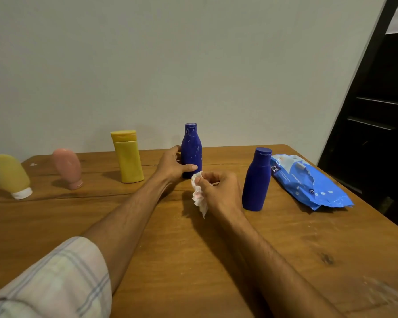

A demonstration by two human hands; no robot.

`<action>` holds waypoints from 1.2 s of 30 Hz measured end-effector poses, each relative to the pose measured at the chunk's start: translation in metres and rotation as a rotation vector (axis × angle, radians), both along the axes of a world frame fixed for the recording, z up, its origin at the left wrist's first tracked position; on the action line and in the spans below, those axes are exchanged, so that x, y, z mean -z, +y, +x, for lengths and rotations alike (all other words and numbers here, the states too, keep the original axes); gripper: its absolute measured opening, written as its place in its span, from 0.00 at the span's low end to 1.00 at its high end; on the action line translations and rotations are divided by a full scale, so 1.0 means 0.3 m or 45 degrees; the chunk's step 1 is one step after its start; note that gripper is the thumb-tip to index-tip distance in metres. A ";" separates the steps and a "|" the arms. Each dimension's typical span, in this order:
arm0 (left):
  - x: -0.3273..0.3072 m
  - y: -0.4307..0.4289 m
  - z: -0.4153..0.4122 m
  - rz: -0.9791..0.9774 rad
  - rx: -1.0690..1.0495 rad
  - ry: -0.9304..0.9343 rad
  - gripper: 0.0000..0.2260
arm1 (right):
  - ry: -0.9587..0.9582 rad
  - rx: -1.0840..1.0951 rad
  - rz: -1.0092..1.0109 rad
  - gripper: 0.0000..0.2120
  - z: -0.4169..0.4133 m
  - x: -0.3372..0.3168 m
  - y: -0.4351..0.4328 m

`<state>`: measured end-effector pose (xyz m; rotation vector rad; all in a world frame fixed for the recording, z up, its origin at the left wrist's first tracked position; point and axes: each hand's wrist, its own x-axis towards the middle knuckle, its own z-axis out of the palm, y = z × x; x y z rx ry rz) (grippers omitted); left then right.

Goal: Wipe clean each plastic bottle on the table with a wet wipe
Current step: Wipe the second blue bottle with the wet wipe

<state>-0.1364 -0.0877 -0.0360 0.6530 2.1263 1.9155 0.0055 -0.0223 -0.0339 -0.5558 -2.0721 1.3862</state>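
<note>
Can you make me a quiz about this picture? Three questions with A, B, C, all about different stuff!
1. Where is the pack of wipes?
A) at the right end of the table
B) at the left end
C) on the floor

2. How many bottles are on the table?
A) three
B) five
C) seven

3. What is the left hand doing?
A) lying flat on the wood
B) gripping the scratched blue bottle
C) lifting the pack

Answers:
1. A, because the pack lies right of the other blue bottle.
2. B, counting the yellow tube, pink tube, yellow bottle and two blue ones.
3. B, because its fingers and thumb curl round that bottle, while the right hand holds the wipe.
</note>
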 end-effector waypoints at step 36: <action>-0.160 -0.551 0.730 0.829 0.270 -0.635 0.23 | 0.542 -0.261 0.366 0.09 0.484 -0.184 -0.338</action>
